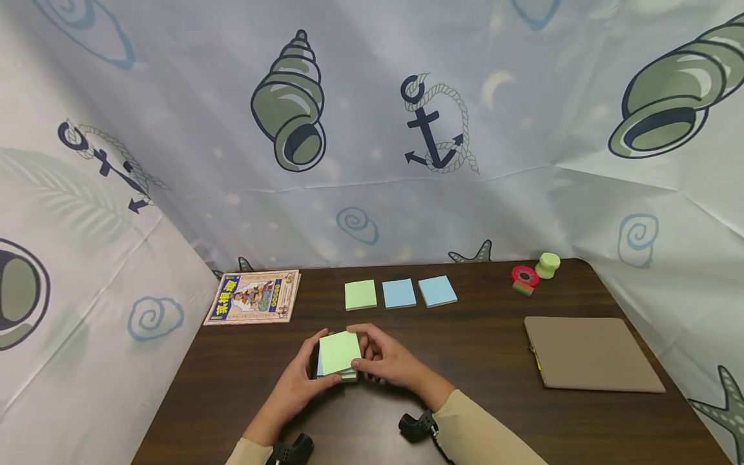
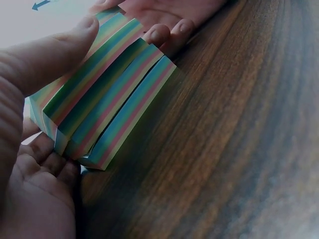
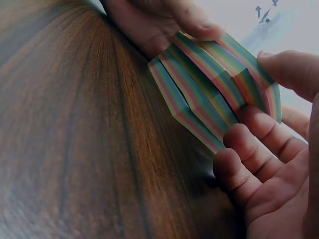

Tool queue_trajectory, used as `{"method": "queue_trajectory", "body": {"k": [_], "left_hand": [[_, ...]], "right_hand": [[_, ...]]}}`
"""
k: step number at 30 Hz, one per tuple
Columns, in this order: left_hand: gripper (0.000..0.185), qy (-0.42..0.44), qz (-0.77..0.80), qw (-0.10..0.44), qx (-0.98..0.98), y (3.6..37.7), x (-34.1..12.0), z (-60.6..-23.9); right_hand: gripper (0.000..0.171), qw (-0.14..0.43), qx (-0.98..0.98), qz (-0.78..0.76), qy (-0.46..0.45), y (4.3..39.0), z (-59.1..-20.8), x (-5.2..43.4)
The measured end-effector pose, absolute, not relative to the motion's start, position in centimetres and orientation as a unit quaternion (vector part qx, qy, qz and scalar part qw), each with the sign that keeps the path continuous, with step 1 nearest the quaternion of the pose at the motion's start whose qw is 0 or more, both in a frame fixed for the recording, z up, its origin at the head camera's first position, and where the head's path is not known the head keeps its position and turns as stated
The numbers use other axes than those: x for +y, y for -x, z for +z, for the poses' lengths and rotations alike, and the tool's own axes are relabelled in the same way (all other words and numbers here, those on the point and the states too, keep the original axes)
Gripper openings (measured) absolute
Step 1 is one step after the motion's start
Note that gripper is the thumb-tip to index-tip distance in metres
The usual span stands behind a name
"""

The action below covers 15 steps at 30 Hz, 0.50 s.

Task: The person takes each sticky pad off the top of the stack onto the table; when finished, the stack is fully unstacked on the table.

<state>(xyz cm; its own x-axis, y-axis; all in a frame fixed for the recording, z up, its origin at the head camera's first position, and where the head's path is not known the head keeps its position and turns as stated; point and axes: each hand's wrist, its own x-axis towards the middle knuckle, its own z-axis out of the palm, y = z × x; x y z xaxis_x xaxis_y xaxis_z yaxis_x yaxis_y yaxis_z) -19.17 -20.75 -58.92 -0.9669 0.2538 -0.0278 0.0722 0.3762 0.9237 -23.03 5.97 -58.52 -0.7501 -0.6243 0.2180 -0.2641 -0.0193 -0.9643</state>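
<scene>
In the head view, a stack of square sticky note pads stands on the dark wooden table, its top pad (image 1: 340, 352) pale green and turned slightly askew. Bluish and green pads show beneath it. My left hand (image 1: 295, 386) holds the stack from the left, thumb along the near side and fingers at the far side. From the right, my right hand (image 1: 391, 363) pinches the top pad by its edge between thumb and fingers. Both wrist views show the stack's striped edges (image 2: 107, 94), several pads high and unevenly aligned. Some right fingertips (image 3: 237, 137) lie against the lower pads' sides.
Behind the stack lie a green pad (image 1: 360, 295) and two blue pads (image 1: 399, 294). Illustrated booklets (image 1: 250, 300) are at the back left. To the right sit a red round item (image 1: 526, 276), a small green waisted object (image 1: 547, 265) and a flat brown folder-like item (image 1: 593, 353).
</scene>
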Motion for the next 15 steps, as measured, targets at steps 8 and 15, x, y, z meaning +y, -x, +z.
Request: {"method": "queue_trajectory", "body": {"k": [8, 15], "left_hand": [[0.102, -0.083, 0.546, 0.087, 0.829, 19.17, -20.62, -58.9], [0.102, -0.078, 0.545, 0.087, 0.83, 19.26, -20.52, -58.69]], "right_hand": [[0.06, 0.129, 0.675, -0.65, 0.323, 23.11, -58.83, 6.06], [0.056, 0.11, 0.662, -0.679, 0.298, 23.34, -59.2, 6.28]]}}
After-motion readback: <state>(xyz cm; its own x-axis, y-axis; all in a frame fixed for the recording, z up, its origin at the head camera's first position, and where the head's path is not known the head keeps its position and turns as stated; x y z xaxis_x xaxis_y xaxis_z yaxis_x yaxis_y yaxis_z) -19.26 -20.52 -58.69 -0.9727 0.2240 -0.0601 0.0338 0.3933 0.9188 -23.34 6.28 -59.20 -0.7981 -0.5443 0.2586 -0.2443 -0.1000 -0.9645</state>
